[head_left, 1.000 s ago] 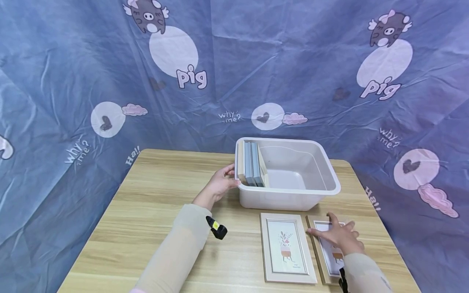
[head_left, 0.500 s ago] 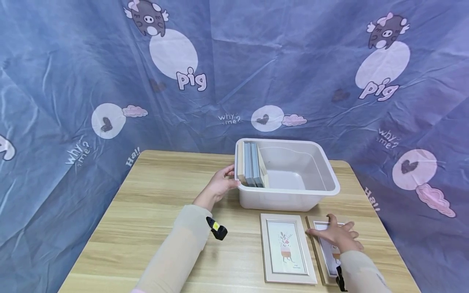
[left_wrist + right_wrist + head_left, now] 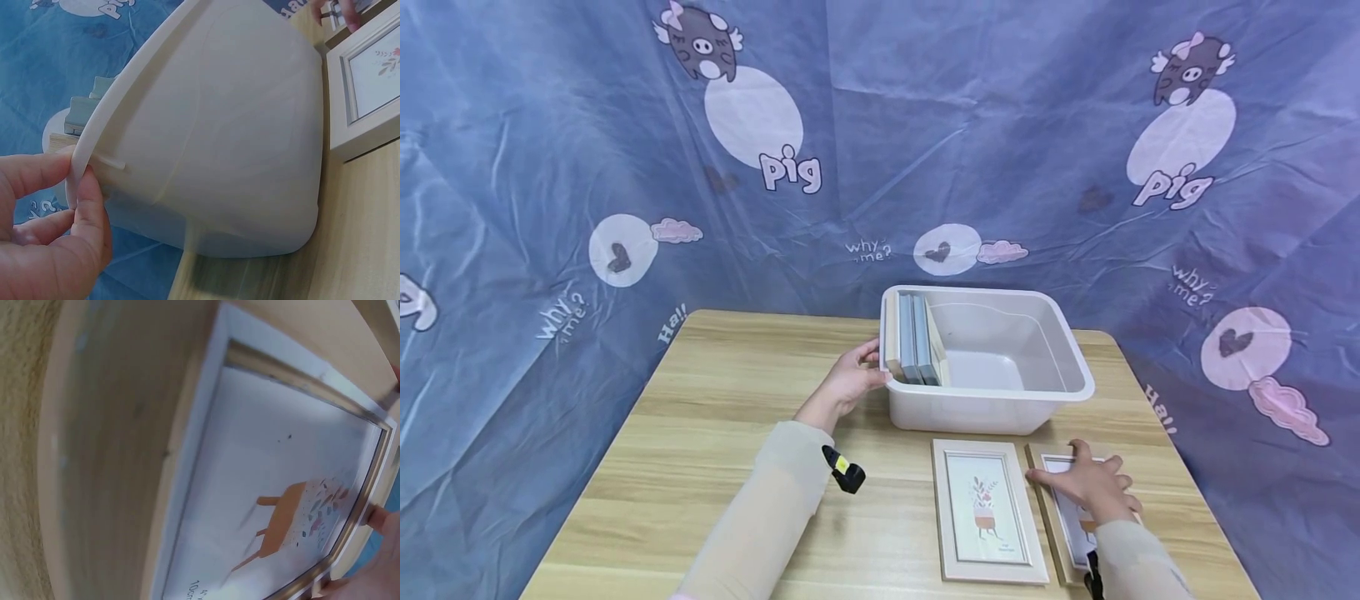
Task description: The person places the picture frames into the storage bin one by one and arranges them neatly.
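My left hand pinches the left rim of a pale grey plastic bin; in the left wrist view the thumb and fingers lie on either side of the rim. Inside, along its left wall, stand thin beige and blue slabs on edge, like picture frames. My right hand spans a wooden picture frame lying flat, gripping it with thumb at its left edge and fingers at the top and right. The right wrist view shows its flower-pot print. The palm partly hides it in the head view.
Left of that lies another light picture frame, face up, in front of the bin. Everything sits on a wood-grain table. Behind and at the sides hangs a blue curtain with pig prints. The bin's right part shows its bare floor.
Both hands, the bin and the picture frames stay in place. The head view has shifted very slightly, so the scene sits a little lower.
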The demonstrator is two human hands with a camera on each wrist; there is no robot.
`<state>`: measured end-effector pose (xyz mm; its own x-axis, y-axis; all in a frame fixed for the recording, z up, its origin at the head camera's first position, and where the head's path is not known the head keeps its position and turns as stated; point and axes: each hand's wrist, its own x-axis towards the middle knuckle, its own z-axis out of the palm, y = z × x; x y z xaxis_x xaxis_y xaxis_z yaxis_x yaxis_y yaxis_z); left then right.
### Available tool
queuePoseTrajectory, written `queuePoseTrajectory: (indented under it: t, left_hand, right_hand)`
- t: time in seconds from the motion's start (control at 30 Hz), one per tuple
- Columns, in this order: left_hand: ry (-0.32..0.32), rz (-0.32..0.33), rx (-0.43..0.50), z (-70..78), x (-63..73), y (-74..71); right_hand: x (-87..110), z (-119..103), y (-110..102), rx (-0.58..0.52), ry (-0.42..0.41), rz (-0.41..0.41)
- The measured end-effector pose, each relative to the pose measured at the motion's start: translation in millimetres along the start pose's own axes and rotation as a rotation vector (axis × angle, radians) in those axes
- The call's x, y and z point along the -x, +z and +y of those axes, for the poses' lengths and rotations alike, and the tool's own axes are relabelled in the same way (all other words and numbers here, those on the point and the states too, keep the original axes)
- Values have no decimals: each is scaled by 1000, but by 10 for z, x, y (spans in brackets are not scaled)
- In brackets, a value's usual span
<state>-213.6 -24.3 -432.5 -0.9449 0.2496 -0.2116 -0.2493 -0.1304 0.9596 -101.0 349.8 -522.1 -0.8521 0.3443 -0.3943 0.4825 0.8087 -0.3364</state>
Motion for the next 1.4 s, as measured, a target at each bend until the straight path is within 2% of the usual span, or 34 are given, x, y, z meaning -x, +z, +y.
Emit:
queuePoseTrajectory:
  t: [0.2, 0.57, 0.9, 1.23, 1.4]
  left_hand:
    - [3, -8, 3, 1, -9, 0]
    - [4, -14, 0, -18, -1, -13]
    - [26, -18, -15, -36, 0, -14]
    - [33, -23, -28, -30, 23, -17]
    - [35, -23, -28, -38, 16, -18]
  right_hand:
    - [-1, 25, -50, -22, -12, 50]
    - [122, 51, -285, -51, -69, 175]
    - [208, 110, -408, -112, -160, 298]
    - [272, 156, -489, -169, -222, 371]
    - [319, 137, -539, -201, -299, 461]
